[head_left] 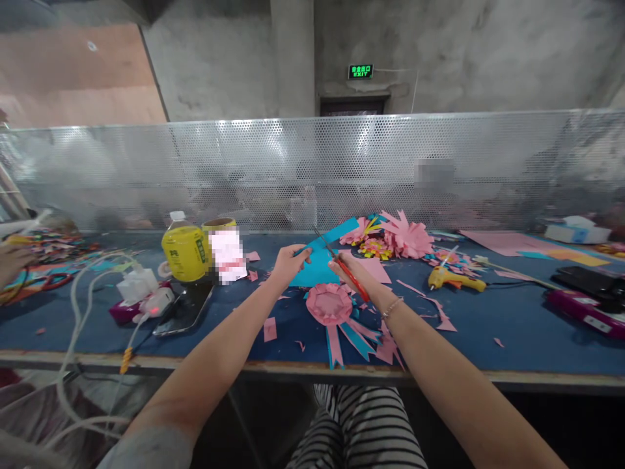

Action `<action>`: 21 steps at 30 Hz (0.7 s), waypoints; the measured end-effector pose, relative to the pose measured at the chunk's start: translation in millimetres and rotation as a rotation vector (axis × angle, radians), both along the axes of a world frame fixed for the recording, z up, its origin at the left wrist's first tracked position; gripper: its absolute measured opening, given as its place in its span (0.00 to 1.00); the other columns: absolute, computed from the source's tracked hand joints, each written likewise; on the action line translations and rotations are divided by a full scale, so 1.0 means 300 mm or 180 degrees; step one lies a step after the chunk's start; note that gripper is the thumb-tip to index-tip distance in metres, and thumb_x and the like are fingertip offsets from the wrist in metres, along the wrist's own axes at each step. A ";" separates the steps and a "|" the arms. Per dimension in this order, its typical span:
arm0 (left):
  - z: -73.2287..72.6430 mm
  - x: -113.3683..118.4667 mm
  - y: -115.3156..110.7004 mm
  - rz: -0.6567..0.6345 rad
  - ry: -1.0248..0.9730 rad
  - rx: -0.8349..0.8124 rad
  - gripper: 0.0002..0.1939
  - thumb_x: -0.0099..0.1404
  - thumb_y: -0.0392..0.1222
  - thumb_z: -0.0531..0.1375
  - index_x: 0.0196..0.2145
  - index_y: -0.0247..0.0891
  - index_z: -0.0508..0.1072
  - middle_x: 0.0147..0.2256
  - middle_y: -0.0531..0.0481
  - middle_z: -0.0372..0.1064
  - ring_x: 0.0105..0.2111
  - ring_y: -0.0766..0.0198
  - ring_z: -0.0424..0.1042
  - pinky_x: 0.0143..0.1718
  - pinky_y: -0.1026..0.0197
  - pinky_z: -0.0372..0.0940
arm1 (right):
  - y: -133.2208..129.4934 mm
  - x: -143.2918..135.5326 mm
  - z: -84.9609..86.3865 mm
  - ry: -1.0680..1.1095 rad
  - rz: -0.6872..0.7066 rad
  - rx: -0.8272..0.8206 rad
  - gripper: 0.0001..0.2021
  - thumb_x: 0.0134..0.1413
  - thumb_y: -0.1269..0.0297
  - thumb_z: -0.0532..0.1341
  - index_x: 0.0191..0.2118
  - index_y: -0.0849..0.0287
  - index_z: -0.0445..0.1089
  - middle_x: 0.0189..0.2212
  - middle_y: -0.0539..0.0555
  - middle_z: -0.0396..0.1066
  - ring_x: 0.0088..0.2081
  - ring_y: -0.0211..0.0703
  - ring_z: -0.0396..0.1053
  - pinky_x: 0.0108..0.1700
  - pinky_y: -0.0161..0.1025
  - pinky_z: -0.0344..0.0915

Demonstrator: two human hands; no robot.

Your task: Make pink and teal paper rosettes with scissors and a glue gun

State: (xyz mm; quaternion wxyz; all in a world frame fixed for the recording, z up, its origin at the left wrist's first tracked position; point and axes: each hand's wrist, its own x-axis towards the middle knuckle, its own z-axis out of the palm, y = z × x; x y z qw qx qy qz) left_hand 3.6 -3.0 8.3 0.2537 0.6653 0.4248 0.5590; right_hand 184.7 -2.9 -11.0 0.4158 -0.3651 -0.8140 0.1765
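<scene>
Blue strip [344, 228], centre of table [471, 306]: being pinched by the left hand [289, 262], apparently for steadiness. Red scissors [352, 276]: being gripped by the right hand [368, 276]. Near side: being occupied by a pink rosette [329, 303].

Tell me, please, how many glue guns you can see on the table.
1. The yellow glue gun lies on the blue table, to the right of the right hand, which holds red-handled scissors. Another could be hidden behind the paper flowers.
</scene>
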 end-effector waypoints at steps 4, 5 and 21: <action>0.002 -0.003 0.002 -0.0027 -0.0027 0.0041 0.17 0.51 0.51 0.56 0.17 0.34 0.65 0.14 0.56 0.57 0.14 0.75 0.54 0.15 0.69 0.48 | -0.013 -0.007 0.004 -0.0003 -0.0083 0.0013 0.14 0.50 0.51 0.48 0.27 0.59 0.55 0.21 0.46 0.56 0.23 0.33 0.54 0.27 0.33 0.54; 0.003 -0.004 0.002 -0.0025 -0.0028 0.0018 0.17 0.51 0.51 0.56 0.17 0.34 0.65 0.14 0.55 0.58 0.14 0.75 0.54 0.15 0.69 0.49 | -0.014 -0.010 0.002 0.0033 -0.0093 0.0045 0.14 0.50 0.51 0.48 0.27 0.59 0.55 0.21 0.46 0.57 0.23 0.33 0.54 0.26 0.33 0.54; 0.016 -0.007 0.004 -0.0161 -0.0357 -0.0196 0.11 0.47 0.45 0.59 0.23 0.32 0.68 0.21 0.51 0.68 0.13 0.76 0.54 0.13 0.68 0.50 | -0.026 -0.035 -0.010 0.0147 -0.0724 0.0440 0.14 0.50 0.55 0.47 0.22 0.58 0.56 0.16 0.48 0.58 0.21 0.36 0.57 0.24 0.33 0.53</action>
